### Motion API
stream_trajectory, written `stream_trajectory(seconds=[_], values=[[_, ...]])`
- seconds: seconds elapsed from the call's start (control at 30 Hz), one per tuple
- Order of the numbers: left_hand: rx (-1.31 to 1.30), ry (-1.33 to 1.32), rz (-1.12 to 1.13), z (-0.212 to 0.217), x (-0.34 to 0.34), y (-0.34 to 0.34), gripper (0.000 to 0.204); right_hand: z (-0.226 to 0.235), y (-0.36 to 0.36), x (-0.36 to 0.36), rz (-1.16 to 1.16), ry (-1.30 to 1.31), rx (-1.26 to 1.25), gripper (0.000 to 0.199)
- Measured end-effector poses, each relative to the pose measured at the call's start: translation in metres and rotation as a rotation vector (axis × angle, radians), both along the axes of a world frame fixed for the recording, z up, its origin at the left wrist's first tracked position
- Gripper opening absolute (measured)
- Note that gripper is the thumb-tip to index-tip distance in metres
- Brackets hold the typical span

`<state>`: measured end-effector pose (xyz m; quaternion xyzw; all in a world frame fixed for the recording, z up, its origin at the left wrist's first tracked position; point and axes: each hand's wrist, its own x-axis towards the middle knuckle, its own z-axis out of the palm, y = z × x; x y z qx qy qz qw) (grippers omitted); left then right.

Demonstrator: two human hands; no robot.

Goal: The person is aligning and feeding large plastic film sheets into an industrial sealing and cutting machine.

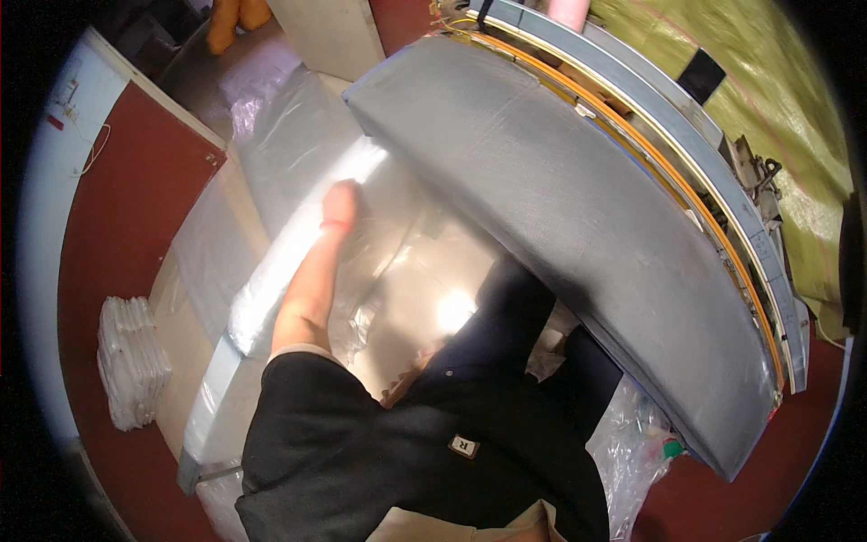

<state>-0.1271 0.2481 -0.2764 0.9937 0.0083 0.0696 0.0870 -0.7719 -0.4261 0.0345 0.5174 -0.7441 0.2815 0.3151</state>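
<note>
My left arm reaches forward over a long bench edge wrapped in shiny clear plastic film [289, 239]. The left hand [340, 206], with a red band at the wrist, rests at the film near its far end. Its fingers point away and are hidden, so I cannot make out their grip. A sliver of skin shows past the edge of my black shirt [406, 378], apparently part of my right hand; its fingers are hidden. Between my arm and the sewing table lies more glossy clear film [424, 271], with a bright glare on it.
A large curved grey panel [560, 181] fills the right side, with an orange strip [668, 172] behind it. A phone [702, 76] lies on yellow-green sheeting [768, 90]. Folded clear plastic bags [133, 363] are stacked at left, and crumpled film [628, 452] lies at lower right.
</note>
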Motion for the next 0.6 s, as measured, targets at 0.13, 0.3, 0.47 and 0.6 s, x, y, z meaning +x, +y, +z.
stream_trajectory(seconds=[0.13,0.3,0.47,0.6], values=[[0.006,-0.084,-0.042,0.025,-0.038,0.012,0.013,-0.058,-0.076,0.051,0.837,0.279,-0.059,0.047],[0.22,0.095,0.019,0.049,-0.017,-0.007,0.069,-0.065,-0.093,0.167,1.135,0.291,-0.002,0.048],[0.285,0.135,-0.056,0.025,0.009,0.019,0.046,-0.074,-0.07,0.252,1.356,0.278,0.034,0.046],[0.237,0.142,0.105,0.049,-0.017,0.026,0.021,-0.078,-0.059,0.265,1.36,0.357,-0.008,0.045]])
